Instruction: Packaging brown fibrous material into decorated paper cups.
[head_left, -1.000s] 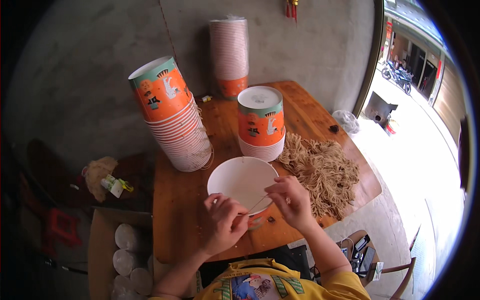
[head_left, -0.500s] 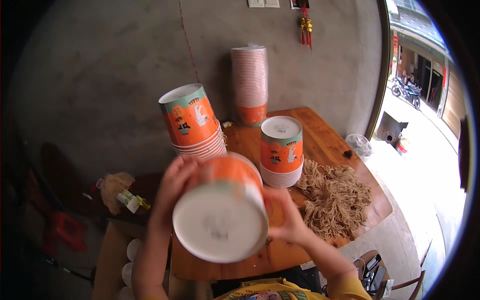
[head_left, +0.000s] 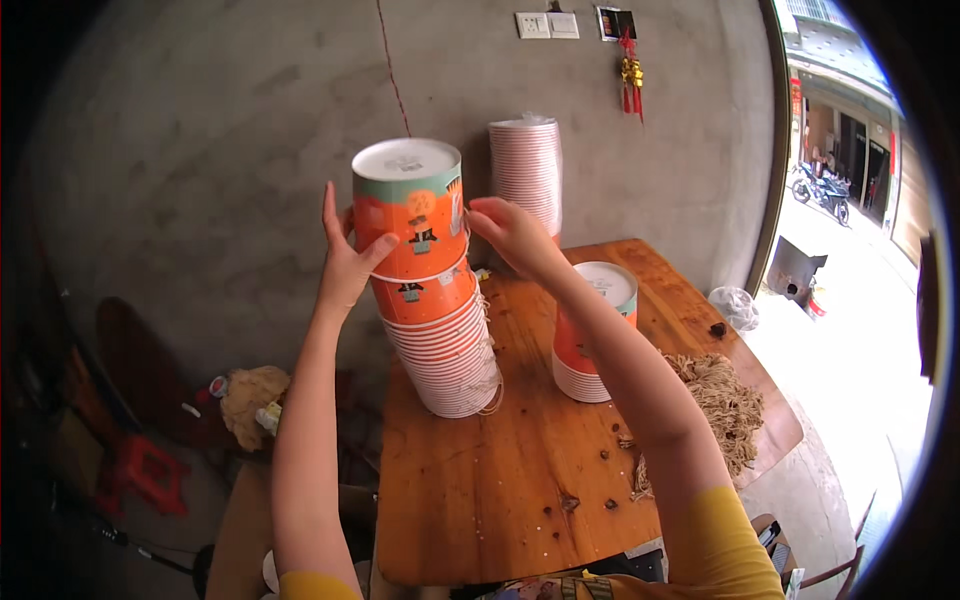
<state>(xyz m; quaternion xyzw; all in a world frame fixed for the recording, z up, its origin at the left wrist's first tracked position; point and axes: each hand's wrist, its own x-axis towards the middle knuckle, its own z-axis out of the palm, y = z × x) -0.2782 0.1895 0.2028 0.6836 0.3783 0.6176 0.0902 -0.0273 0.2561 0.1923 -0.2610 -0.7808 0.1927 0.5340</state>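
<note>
An orange paper bucket [head_left: 410,235] with a green band and printed cartoon figures sits upside down on top of a leaning stack of nested paper buckets [head_left: 445,345]. My left hand [head_left: 352,262] grips its left side, the thumb across the front and the other fingers stretched up along the side. At the right side, my right hand [head_left: 515,238] has its bent fingertips against the bucket; whether they also pinch a cord cannot be made out. Thin beige cords [head_left: 490,395] hang down the stack's right side. A shorter upturned stack [head_left: 605,290] stands partly behind my right forearm.
The wooden table [head_left: 480,490] carries a heap of beige twine [head_left: 735,410] at the right, and a tall plastic-wrapped bucket stack [head_left: 525,175] by the wall. A clear plastic bag [head_left: 735,307] lies beyond the table's right edge. A red stool [head_left: 150,475] stands at the lower left.
The bucket has moved from close in front of me up and away onto the leaning stack, now bottom up. Both hands have reached forward with it, and the view has shifted.
</note>
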